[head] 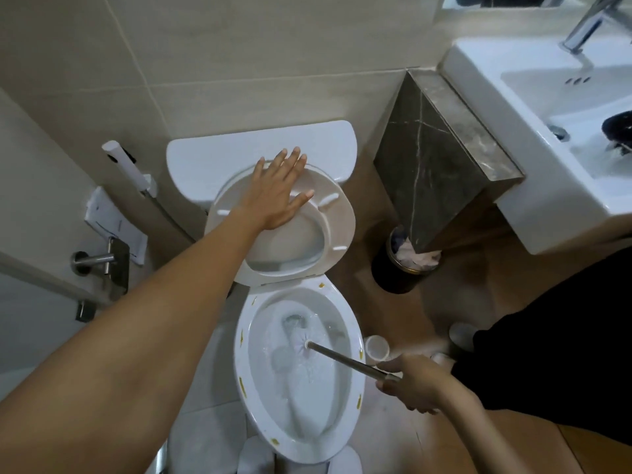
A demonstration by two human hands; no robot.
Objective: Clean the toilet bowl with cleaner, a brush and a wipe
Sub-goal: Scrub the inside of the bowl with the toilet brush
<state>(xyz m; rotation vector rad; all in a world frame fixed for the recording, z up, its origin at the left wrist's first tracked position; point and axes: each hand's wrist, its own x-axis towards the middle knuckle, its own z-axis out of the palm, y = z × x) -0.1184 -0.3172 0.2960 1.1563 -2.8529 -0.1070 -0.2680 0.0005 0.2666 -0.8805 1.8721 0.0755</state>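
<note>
brush [309,347] in bowl [345,401], handle in right hand [410,383]

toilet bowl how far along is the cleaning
Done: the seat is raised, the left hand pressing flat on it. In hand: the right hand grips the brush, its head down in the wet toilet bowl. Left: wiping; no wipe in view.

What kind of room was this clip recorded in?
A bathroom, probably a small household or hotel one. A toilet with its seat raised stands against a tiled wall, a white sink with a tap sits to the right, and a waste bin stands between them.
</note>
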